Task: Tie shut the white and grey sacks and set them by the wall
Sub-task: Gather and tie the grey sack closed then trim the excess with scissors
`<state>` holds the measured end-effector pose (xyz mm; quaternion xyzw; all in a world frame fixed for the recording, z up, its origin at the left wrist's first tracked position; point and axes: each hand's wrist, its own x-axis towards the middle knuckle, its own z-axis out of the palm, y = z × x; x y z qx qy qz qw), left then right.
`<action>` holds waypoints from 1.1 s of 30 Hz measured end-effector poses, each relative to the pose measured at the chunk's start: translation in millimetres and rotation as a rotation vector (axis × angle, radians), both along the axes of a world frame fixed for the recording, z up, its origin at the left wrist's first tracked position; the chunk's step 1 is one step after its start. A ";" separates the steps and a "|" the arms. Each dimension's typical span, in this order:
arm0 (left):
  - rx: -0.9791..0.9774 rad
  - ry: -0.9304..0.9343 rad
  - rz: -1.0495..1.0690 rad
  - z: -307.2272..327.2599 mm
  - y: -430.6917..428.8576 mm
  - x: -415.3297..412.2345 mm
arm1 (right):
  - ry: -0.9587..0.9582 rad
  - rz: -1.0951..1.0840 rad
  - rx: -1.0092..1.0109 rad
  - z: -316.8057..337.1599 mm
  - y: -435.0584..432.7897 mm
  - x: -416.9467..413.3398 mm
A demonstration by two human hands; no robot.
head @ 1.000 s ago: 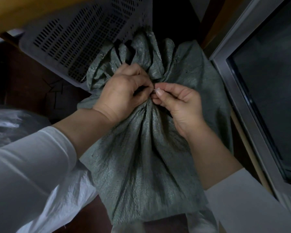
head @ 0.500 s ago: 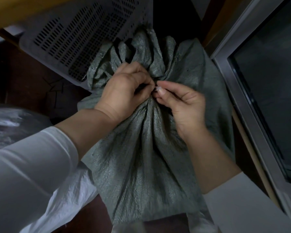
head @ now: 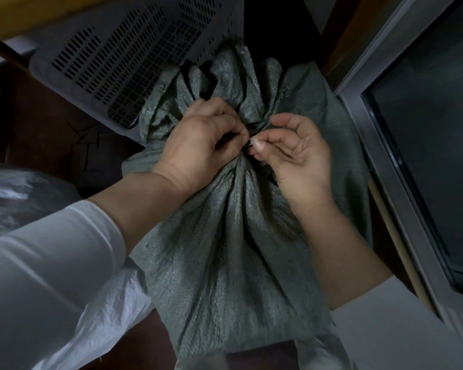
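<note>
Your right hand [head: 300, 156] has rolled palm-up and drawn a touch away from your left hand [head: 198, 140], which has not budged. Low at your left, the white sack [head: 126, 297], thin crinkly film, lies under your sleeve with its mouth hidden, so you cannot count it as tied. Behind sits a hard slotted plastic crate [head: 134, 62]. Your left fingers curl tight round the gathered neck of the grey sack [head: 225, 249], coarse woven stuff pleated into long folds, standing between the crate and a metal window frame [head: 380, 145]. Your right thumb and forefinger pinch a thin pale strand [head: 252, 141] at that neck, the other fingers loosely curled. The knot looks unfinished, and setting both by the wall remains
</note>
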<state>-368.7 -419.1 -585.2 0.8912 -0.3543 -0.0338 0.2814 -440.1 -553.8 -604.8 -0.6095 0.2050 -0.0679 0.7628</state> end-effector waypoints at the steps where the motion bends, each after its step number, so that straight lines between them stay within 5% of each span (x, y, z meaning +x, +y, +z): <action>1: 0.001 -0.002 0.002 -0.1 -0.5 -0.2 | -0.001 0.006 -0.014 0.0 0.0 0.5; 12: 0.022 -0.021 0.006 -2.3 -5.0 -3.6 | 0.007 0.080 -0.253 1.6 -0.7 7.0; 18: 0.007 -0.015 0.037 -2.0 -5.7 -3.7 | 0.030 0.040 -0.144 3.9 -1.1 7.3; 23: -0.003 -0.007 0.037 -2.0 -6.1 -3.3 | 0.122 -0.078 0.225 1.2 3.8 1.0; 33: -0.017 -0.004 0.015 -2.3 -5.6 -2.4 | 0.137 -0.128 0.317 -0.7 9.7 -4.7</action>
